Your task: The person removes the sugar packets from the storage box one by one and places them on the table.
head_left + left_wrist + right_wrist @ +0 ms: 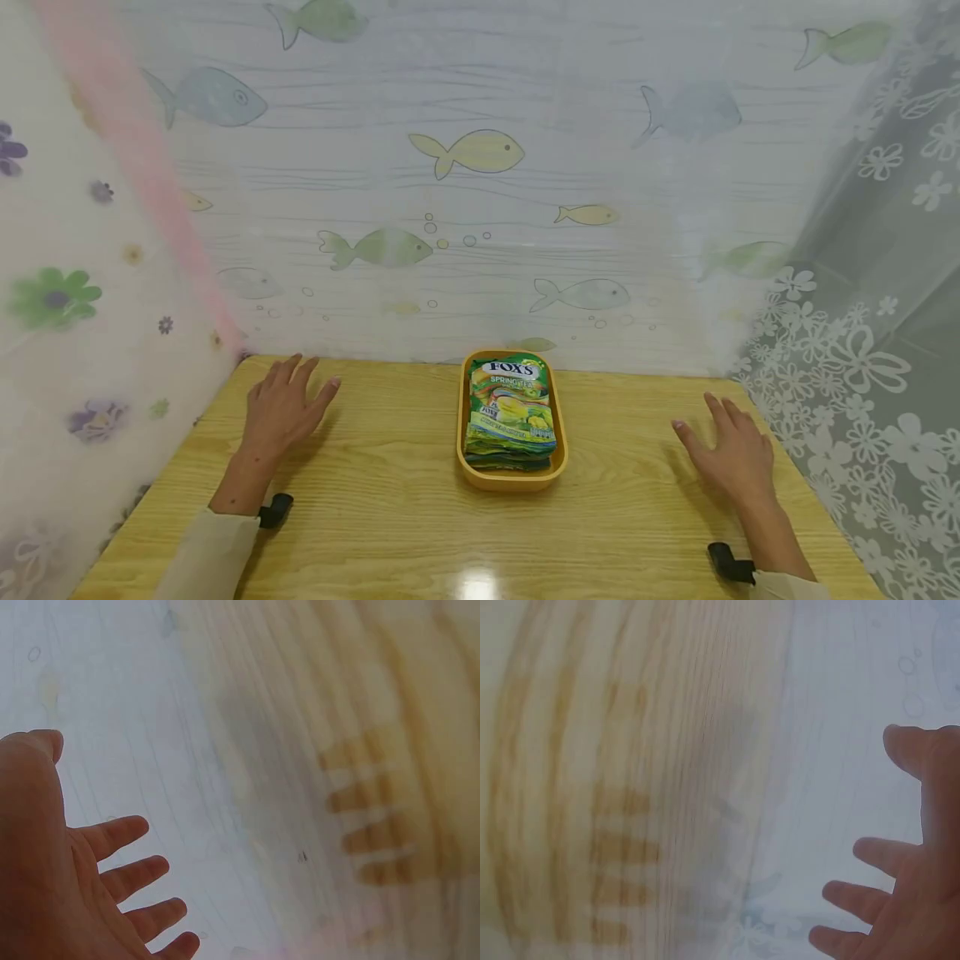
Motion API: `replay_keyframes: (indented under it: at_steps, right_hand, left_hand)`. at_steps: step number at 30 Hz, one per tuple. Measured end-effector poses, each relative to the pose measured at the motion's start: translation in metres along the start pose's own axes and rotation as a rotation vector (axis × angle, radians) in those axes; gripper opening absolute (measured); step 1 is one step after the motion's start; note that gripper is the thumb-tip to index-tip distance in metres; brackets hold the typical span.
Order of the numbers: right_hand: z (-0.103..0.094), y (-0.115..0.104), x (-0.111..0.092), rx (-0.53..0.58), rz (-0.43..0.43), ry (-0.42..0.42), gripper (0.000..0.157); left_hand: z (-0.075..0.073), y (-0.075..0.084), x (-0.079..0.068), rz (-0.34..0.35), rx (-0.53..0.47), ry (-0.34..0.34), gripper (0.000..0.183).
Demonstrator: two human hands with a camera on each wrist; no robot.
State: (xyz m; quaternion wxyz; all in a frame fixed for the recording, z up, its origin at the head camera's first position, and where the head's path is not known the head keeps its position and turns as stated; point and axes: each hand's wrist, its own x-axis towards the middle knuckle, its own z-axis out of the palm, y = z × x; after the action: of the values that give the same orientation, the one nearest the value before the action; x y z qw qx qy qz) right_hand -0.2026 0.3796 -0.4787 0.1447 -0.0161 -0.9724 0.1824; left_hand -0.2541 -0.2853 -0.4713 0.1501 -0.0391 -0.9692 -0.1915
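Near the middle of the wooden table, a yellow-orange oval-cornered tray (512, 482) holds a stack of green Fox's Spring Tea candy packets (512, 408). Left of it, my left hand (283, 408) hovers over the table with fingers spread and nothing in them. On the other side, my right hand (731, 446) is likewise held over the tabletop, fingers apart and holding nothing. Both wrist views show the left hand (90, 877) and the right hand (900, 877) with fingers extended, their shadows or reflections falling on the wood.
The wooden table (375, 517) ends at a white fish-print curtain (480, 192) behind the tray. A flowered sheet (75, 350) hangs on the left and a sheer white-flowered curtain (870, 358) on the right. Small black devices (276, 510) are worn at both wrists.
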Motion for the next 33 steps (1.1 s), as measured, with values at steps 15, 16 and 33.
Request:
replay_keyframes:
  at_steps: [15,16,33]
  right_hand:
    - [-0.003,-0.009,-0.002,0.03,-0.027,0.03,0.078]
    - [-0.004,-0.01,-0.003,0.038,-0.025,0.027,0.078]
    - [-0.021,-0.034,0.006,0.168,0.012,-0.098,0.082]
  left_hand:
    - [0.004,0.002,0.001,0.034,-0.057,0.019,0.072]
    - [0.004,0.003,0.001,0.033,-0.067,0.018,0.072]
    - [0.006,0.023,0.008,0.035,-0.168,0.012,0.069]
